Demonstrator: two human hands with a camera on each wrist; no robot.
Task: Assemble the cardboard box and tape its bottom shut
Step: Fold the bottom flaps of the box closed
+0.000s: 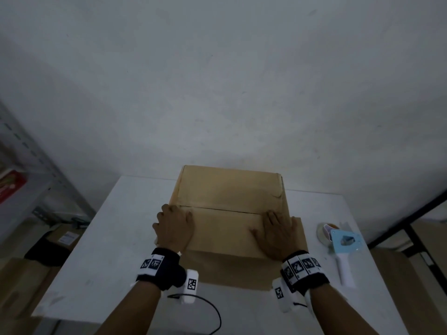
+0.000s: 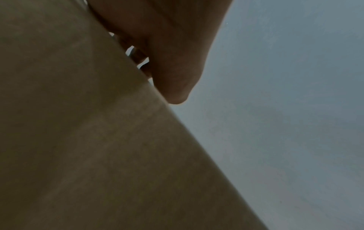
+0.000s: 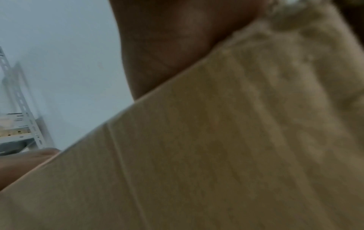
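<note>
A brown cardboard box [image 1: 229, 197] stands on the white table [image 1: 101, 238], its two upper flaps folded flat with a dark seam across the middle. My left hand [image 1: 173, 226] lies flat on the near flap's left end, fingers straight. Flat on the same flap's right end lies my right hand [image 1: 277, 232]. A tape dispenser [image 1: 342, 243] with a light blue body, white handle and tape roll lies on the table right of the box. The left wrist view shows cardboard [image 2: 78, 140] under my palm [image 2: 173, 54]; the right wrist view shows cardboard [image 3: 236, 147] under my palm [image 3: 167, 38].
A metal shelf rack [image 1: 29, 170] stands at the left, with cardboard boxes [image 1: 60, 238] on the floor below it. A black cable [image 1: 210, 313] trails over the table's front edge. A white wall rises behind the table. A dark frame [image 1: 411, 228] stands at the right.
</note>
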